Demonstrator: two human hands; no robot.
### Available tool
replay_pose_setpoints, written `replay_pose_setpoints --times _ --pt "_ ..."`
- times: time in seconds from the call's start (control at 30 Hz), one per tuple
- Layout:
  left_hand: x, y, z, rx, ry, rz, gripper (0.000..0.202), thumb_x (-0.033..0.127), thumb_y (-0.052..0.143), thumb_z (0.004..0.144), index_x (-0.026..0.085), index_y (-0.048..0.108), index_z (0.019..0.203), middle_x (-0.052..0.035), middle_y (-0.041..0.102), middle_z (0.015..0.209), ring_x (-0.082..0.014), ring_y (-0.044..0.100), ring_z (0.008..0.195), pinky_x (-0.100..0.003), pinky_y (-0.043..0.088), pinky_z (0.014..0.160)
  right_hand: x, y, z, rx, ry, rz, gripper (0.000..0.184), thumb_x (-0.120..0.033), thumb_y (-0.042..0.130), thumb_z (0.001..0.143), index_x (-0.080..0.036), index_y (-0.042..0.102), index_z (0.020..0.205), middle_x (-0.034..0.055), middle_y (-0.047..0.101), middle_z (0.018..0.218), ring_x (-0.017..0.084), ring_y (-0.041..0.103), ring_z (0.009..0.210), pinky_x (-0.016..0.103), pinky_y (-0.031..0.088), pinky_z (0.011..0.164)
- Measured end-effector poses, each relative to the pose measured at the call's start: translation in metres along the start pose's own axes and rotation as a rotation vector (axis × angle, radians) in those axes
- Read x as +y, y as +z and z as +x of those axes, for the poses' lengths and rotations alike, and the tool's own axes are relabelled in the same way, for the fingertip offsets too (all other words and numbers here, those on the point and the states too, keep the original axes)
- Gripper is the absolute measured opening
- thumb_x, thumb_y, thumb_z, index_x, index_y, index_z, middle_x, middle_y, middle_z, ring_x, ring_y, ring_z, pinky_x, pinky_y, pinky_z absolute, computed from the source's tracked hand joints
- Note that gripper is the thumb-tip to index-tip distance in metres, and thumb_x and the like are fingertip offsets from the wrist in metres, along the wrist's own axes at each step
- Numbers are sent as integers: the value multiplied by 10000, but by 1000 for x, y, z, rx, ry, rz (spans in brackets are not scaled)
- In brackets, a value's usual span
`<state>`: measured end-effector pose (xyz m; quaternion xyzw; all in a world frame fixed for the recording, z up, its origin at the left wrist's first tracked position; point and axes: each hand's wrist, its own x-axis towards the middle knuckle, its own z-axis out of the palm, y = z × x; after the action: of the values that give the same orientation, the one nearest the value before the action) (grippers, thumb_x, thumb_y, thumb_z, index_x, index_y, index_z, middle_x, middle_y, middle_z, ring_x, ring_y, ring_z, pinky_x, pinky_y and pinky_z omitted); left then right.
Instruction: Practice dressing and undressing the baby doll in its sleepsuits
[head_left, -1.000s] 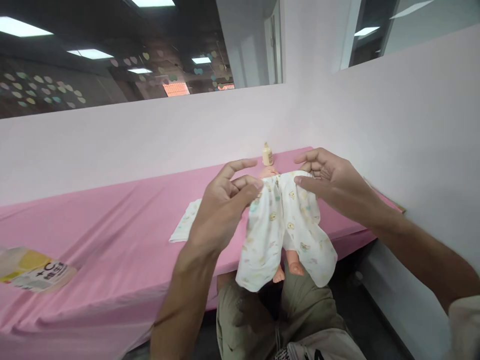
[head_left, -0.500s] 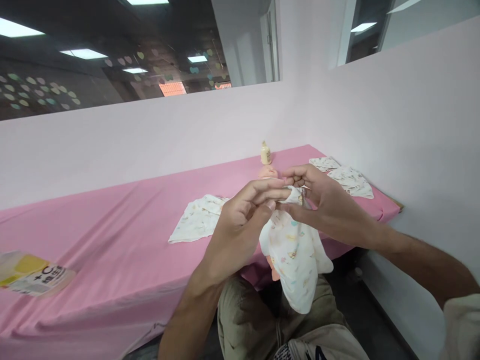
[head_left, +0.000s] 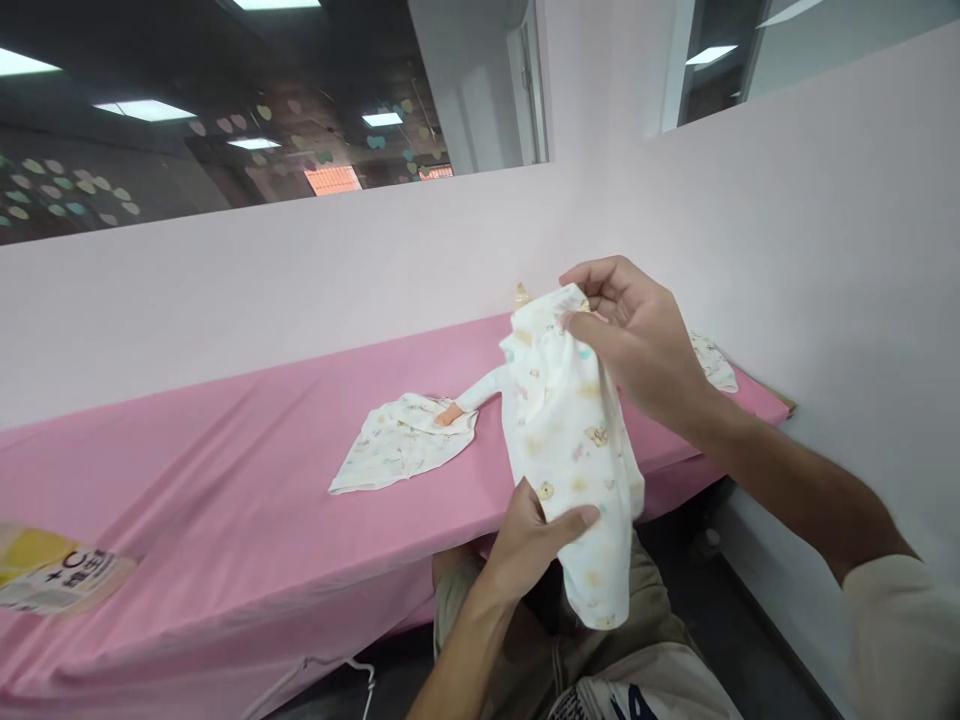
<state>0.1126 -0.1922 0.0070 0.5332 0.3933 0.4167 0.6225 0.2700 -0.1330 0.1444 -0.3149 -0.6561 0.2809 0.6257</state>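
My right hand [head_left: 637,345] pinches the top edge of small white printed baby trousers [head_left: 570,440] and holds them up above the table's front edge. My left hand [head_left: 536,540] grips the same garment lower down, thumb on the cloth. Behind the trousers lies a doll; only its white sleeve and one small hand [head_left: 450,413] show, resting on a white printed cloth [head_left: 397,452] spread on the pink table [head_left: 225,480]. The rest of the doll is hidden by the trousers.
A folded white garment [head_left: 712,362] lies at the table's far right corner. A small cream bottle [head_left: 521,294] peeks out behind the trousers by the wall. A yellow and white packet [head_left: 52,570] sits at the left. Pink partition walls close the back and right.
The trousers came off the doll and rose above the table. My right hand lifted the waistband up; my left hand dropped from the waistband to the lower part of the garment.
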Motion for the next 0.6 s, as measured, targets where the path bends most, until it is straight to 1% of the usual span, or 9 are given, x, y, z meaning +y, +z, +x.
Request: replay_pose_setpoints --times 0.1,0.17,0.2,0.27,0.37,0.43,0.5,0.53,0.6 --pt "8 -2 -12 75 -39 -83 494 425 763 716 172 628 1118 -92 721 930 -249 679 842 -365 551 741 30 -11 12 74 94 -118 359 -160 561 759 -200 558 1115 45 569 1034 164 563 918 293 481 733" --pt "18 -7 -22 91 -4 -96 443 418 759 715 180 646 1072 -77 715 878 -230 667 783 -336 539 689 54 -18 8 15 243 -192 392 -167 592 744 -197 567 1134 54 589 1031 166 573 877 295 487 709" --pt "24 -10 -27 108 18 -74 418 426 750 720 182 657 1046 -69 704 838 -221 654 748 -325 529 657 65 -21 1 -78 334 -211 374 -182 610 746 -193 585 1119 56 608 1009 163 580 833 294 489 688" --pt "34 -17 -37 144 90 43 331 427 729 739 185 683 959 -55 660 782 -201 613 708 -305 507 619 83 -21 -22 -351 488 -186 297 -236 638 769 -183 637 1061 60 644 965 155 589 757 289 491 659" --pt "46 -31 -46 169 279 300 194 365 740 735 179 686 731 -70 597 858 -186 557 775 -277 484 638 101 -9 -69 -841 603 47 246 -367 594 850 -178 703 963 46 666 844 152 588 686 285 484 633" --pt "49 -40 -49 211 391 377 235 347 751 722 165 648 613 -95 577 1000 -203 543 886 -271 489 696 106 4 -99 -920 639 247 231 -374 580 864 -184 703 910 21 647 753 145 580 628 294 483 632" --pt "47 -49 -50 254 419 314 243 393 744 723 168 676 657 -110 563 1160 -242 539 1024 -287 500 789 106 18 -121 -1001 649 398 197 -360 603 844 -186 686 802 13 633 694 149 582 607 309 493 640" --pt "44 -52 -50 265 390 243 257 434 728 730 179 710 759 -115 559 1220 -267 535 1088 -310 502 840 105 24 -128 -1018 634 422 187 -351 606 839 -191 669 767 11 630 683 151 586 616 313 497 650" --pt "34 -61 -52 301 283 98 443 529 682 741 197 703 1034 -133 590 1238 -308 552 1132 -370 511 881 102 32 -136 -1041 592 393 188 -338 594 843 -197 630 724 7 619 668 153 586 637 308 500 652"
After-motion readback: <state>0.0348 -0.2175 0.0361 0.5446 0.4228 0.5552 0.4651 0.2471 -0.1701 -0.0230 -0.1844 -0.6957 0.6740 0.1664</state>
